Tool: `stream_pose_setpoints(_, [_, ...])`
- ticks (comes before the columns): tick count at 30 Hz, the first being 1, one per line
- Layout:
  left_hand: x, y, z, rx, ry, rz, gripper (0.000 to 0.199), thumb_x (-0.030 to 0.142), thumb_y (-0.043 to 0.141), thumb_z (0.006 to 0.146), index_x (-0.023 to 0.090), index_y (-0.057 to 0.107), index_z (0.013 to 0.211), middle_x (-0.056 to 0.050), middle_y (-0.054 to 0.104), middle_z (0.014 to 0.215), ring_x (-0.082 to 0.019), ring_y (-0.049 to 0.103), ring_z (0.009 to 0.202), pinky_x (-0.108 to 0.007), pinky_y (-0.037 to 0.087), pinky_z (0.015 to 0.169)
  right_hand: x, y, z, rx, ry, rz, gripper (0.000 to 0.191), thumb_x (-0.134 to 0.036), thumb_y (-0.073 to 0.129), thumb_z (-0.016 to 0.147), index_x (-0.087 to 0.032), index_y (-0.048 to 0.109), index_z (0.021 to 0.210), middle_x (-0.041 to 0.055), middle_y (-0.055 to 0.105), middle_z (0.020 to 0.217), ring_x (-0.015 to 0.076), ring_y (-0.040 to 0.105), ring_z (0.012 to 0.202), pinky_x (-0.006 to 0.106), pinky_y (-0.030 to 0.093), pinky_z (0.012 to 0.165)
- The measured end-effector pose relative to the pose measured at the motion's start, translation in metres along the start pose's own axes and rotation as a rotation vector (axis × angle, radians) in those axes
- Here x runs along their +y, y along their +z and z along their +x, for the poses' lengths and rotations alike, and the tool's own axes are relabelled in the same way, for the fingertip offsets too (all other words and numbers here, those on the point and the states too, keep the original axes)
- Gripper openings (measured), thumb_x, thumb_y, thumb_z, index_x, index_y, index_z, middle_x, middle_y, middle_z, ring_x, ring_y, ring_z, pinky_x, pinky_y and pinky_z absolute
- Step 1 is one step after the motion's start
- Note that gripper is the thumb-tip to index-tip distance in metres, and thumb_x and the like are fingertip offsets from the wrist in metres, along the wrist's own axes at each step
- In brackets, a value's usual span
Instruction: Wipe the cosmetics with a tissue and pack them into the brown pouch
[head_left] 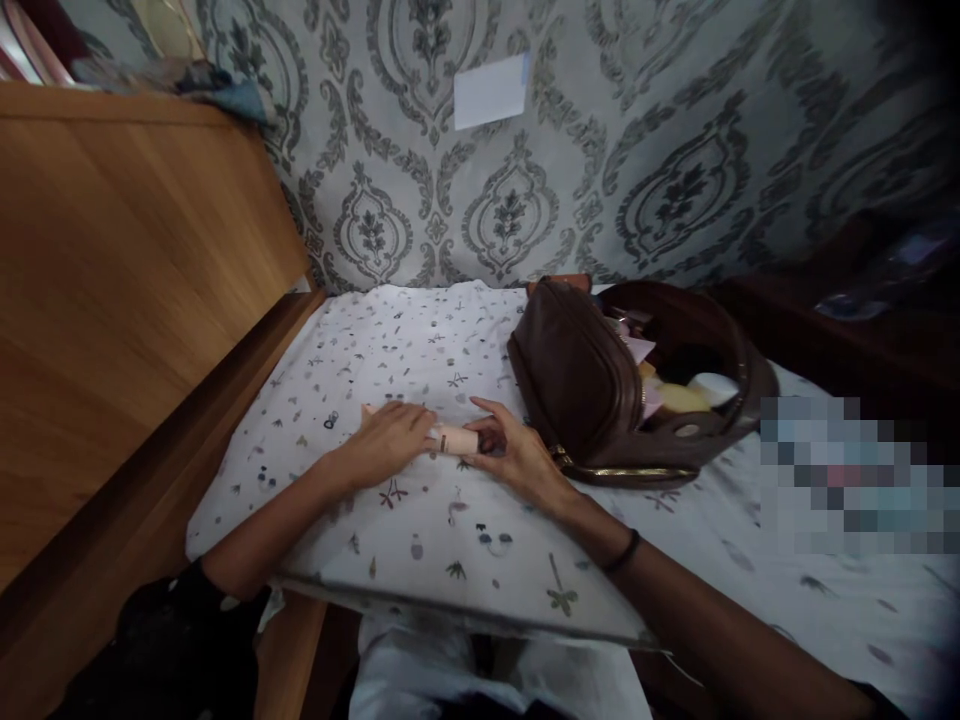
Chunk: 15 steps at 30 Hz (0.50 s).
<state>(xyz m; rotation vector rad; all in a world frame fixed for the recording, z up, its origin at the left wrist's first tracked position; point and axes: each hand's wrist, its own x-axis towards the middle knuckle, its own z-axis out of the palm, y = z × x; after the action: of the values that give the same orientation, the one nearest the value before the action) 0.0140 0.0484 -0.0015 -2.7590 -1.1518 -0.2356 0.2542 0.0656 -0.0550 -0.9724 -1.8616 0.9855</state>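
A small pale tube or bottle [455, 440] with a dark end lies sideways between my two hands, low over the patterned white cloth [420, 540]. The fingers of my left hand [390, 440] are closed at its left end, and a bit of something pale peach shows beside them. My right hand [525, 458] curls its thumb and fingers round the dark right end. To the right of my hands stands a brown bag [574, 370], its zip open, with pink, yellow and white items inside.
On the left rises a wooden panel [135, 270] with items on top. A patterned wall [510, 200] carrying a white paper [491, 95] is behind the table. A blurred-out patch [847, 475] lies at the right.
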Motion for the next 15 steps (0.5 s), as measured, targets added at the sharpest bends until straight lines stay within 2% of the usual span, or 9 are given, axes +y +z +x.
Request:
stream_pose_setpoints(4, [-0.035, -0.019, -0.029, -0.082, -0.14, -0.079, 0.02, 0.025, 0.044, 0.1, 0.016, 0.056, 0.114, -0.013, 0.066, 0.111, -0.027, 0.064, 0.101, -0.042, 0.05, 0.089, -0.002, 0.0, 0.0, -0.009, -0.007, -0.028, 0.045, -0.022, 0.076, 0.074, -0.022, 0.066, 0.117, 0.0042, 0.074, 0.097, 0.0182, 0.068, 0.08, 0.031, 0.055, 0.075])
stream_pose_setpoints(7, [-0.05, -0.026, -0.048, -0.09, -0.249, -0.188, 0.027, 0.029, 0.041, 0.1, 0.018, 0.053, 0.122, -0.012, 0.064, 0.117, -0.026, 0.062, 0.106, -0.039, 0.051, 0.088, -0.005, 0.0, -0.001, -0.016, -0.029, -0.087, 0.03, -0.023, 0.074, 0.077, -0.021, 0.07, 0.106, 0.0031, 0.072, 0.089, 0.0186, 0.067, 0.078, 0.03, 0.054, 0.073])
stream_pose_setpoints(11, [-0.053, -0.027, -0.064, -0.044, -0.298, -0.359, 0.03, 0.038, 0.04, 0.101, 0.021, 0.049, 0.124, -0.008, 0.064, 0.113, -0.022, 0.064, 0.098, -0.032, 0.051, 0.082, -0.009, -0.002, -0.002, -0.046, -0.075, -0.132, 0.028, -0.024, 0.072, 0.08, -0.021, 0.07, 0.108, 0.0036, 0.071, 0.092, 0.0187, 0.066, 0.08, 0.031, 0.053, 0.075])
stream_pose_setpoints(15, [-0.045, -0.027, -0.072, 0.031, -0.275, -0.385, 0.027, 0.037, 0.042, 0.1, 0.023, 0.052, 0.12, -0.007, 0.065, 0.105, -0.021, 0.064, 0.091, -0.031, 0.051, 0.079, -0.008, -0.004, -0.001, -0.035, -0.121, -0.184, 0.03, -0.03, 0.074, 0.081, -0.021, 0.069, 0.109, 0.0078, 0.068, 0.102, 0.0225, 0.065, 0.091, 0.035, 0.053, 0.082])
